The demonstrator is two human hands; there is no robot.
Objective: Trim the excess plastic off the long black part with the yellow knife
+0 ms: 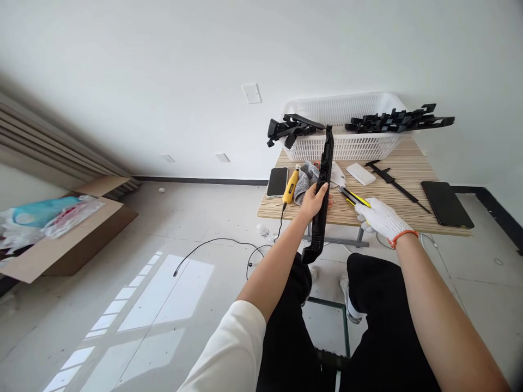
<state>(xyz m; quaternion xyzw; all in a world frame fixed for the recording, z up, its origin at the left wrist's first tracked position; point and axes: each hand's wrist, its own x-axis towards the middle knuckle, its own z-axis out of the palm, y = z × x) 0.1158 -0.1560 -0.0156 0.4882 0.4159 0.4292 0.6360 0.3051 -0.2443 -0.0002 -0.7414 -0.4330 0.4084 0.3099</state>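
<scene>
My bare left hand [314,201] is closed round the middle of a long black plastic part [323,174], which stands nearly upright in front of the table edge. Its top end overlaps the basket and its lower end hangs over my knee. My right hand [379,218], in a white knit glove with an orange cuff, grips a yellow and black utility knife [354,197]. The knife points left toward the black part, with a gap between them. Behind the left hand lie a grey cloth [304,182] and a yellow rotary tool [290,187] with a black cord.
A white plastic basket [339,147] at the table's back holds black plastic parts [392,121] jutting past its rim. On the striped table [402,158] lie a phone [277,182], white box [360,174], black caliper [394,182] and black tablet [447,204]. An open carton [85,234] stands left.
</scene>
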